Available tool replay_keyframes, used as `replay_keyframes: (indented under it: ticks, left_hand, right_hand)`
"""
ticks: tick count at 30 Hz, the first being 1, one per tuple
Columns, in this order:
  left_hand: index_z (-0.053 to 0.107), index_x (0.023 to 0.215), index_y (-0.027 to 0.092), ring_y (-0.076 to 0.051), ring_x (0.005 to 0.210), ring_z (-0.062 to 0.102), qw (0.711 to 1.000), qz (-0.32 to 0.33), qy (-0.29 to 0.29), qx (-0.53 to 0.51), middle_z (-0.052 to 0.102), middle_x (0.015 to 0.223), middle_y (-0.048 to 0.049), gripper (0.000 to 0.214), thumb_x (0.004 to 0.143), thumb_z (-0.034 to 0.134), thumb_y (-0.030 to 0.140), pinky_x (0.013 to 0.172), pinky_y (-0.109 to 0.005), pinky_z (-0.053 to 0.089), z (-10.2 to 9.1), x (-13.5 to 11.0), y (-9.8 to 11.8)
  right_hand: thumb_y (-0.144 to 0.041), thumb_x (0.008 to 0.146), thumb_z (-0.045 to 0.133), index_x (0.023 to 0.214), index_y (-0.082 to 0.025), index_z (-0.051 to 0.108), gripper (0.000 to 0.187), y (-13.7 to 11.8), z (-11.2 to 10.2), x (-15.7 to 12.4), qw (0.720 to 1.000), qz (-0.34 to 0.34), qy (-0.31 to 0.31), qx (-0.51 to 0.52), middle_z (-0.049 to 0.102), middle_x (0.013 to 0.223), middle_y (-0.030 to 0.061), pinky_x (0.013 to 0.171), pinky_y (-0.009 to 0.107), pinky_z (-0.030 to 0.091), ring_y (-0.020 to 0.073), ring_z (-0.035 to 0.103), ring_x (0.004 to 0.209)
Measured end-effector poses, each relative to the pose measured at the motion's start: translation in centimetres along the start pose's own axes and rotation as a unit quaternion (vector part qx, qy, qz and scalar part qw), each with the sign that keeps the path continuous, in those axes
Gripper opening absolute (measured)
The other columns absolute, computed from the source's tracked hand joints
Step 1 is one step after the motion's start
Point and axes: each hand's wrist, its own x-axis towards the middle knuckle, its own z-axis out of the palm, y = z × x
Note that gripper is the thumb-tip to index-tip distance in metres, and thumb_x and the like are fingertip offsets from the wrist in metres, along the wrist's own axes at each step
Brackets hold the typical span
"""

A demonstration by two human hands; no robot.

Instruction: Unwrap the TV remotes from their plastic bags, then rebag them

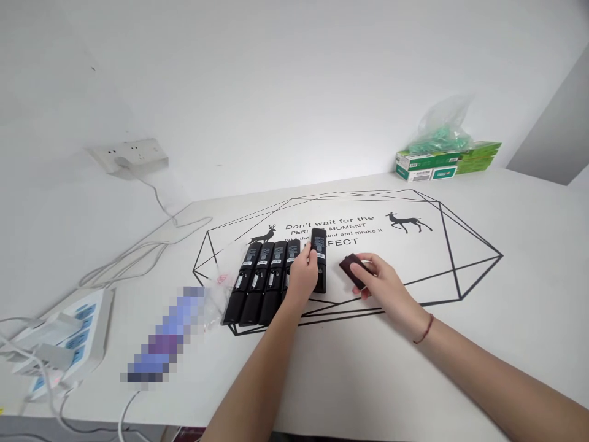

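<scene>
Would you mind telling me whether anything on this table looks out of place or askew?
Slightly. Four black remotes lie in a tidy row, but a fifth remote, held by the left hand, sits apart from them. The right hand holds a small dark cover. Cables trail loosely at the left.

Both forearms are bare, with no sleeves showing, and a thin red cord bracelet [426,329] circles the right wrist.

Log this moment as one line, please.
left hand: holds black remote | right hand: holds dark cover | remote row: beside
</scene>
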Motion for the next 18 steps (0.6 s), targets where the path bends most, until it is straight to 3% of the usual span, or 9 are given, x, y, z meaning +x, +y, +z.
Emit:
replay_keyframes:
  ticks: [3, 8, 11, 14, 18]
  left_hand:
    - [0.059, 0.121, 0.015, -0.024, 0.117, 0.053, 0.983, 0.048, -0.023, 0.174, 0.061, 0.123, -0.0130, 0.040, 0.092, 0.035, 0.026, 0.098, -0.036, 0.038, 0.3, -0.4, -0.2]
    - [0.066, 0.107, 0.018, -0.028, 0.103, 0.055, 0.900, 0.084, 0.002, 0.428, 0.064, 0.115, -0.0115, 0.035, 0.091, 0.036, 0.026, 0.083, -0.040, 0.040, 0.8, -1.6, 0.5]
    - [0.066, 0.107, 0.019, -0.029, 0.101, 0.054, 0.870, 0.105, 0.009, 0.482, 0.064, 0.111, -0.0116, 0.033, 0.086, 0.045, 0.033, 0.079, -0.040, 0.038, 1.1, -2.2, 0.7]
    - [0.061, 0.116, 0.022, -0.027, 0.096, 0.054, 0.861, 0.105, 0.010, 0.498, 0.063, 0.111, -0.0109, 0.036, 0.084, 0.047, 0.028, 0.077, -0.040, 0.035, 1.4, -2.3, 0.5]
    - [0.062, 0.116, 0.028, -0.027, 0.094, 0.054, 0.859, 0.098, 0.031, 0.501, 0.061, 0.113, -0.0094, 0.036, 0.085, 0.043, 0.024, 0.076, -0.040, 0.032, 1.7, -2.0, 0.2]
  right_hand:
    - [-0.044, 0.077, 0.063, 0.099, -0.019, 0.052, 0.035, -0.2, -0.4, 0.4, 1.000, 0.001, 0.021, 0.023, 0.060, 0.086, 0.0026, 0.046, 0.025, 0.044, 0.0120, 0.059, 0.054]
    - [-0.044, 0.077, 0.062, 0.098, -0.018, 0.052, 0.034, 0.0, -0.1, 0.4, 0.999, 0.022, -0.013, 0.041, 0.059, 0.083, 0.0027, 0.045, 0.025, 0.042, 0.0122, 0.058, 0.053]
    - [-0.044, 0.079, 0.059, 0.106, -0.020, 0.047, 0.038, 0.0, -0.1, 0.2, 1.000, 0.012, -0.026, 0.004, 0.058, 0.082, 0.0010, 0.049, 0.026, 0.044, 0.0124, 0.058, 0.053]
    - [-0.039, 0.083, 0.052, 0.116, -0.026, 0.040, 0.037, 0.1, -0.6, 0.0, 0.992, -0.014, -0.058, -0.109, 0.058, 0.080, -0.0024, 0.053, 0.028, 0.045, 0.0118, 0.056, 0.050]
    - [-0.031, 0.087, 0.042, 0.103, -0.027, 0.048, 0.017, 0.3, -0.9, -0.2, 0.938, -0.128, -0.109, -0.303, 0.058, 0.075, -0.0029, 0.056, 0.028, 0.041, 0.0143, 0.054, 0.056]
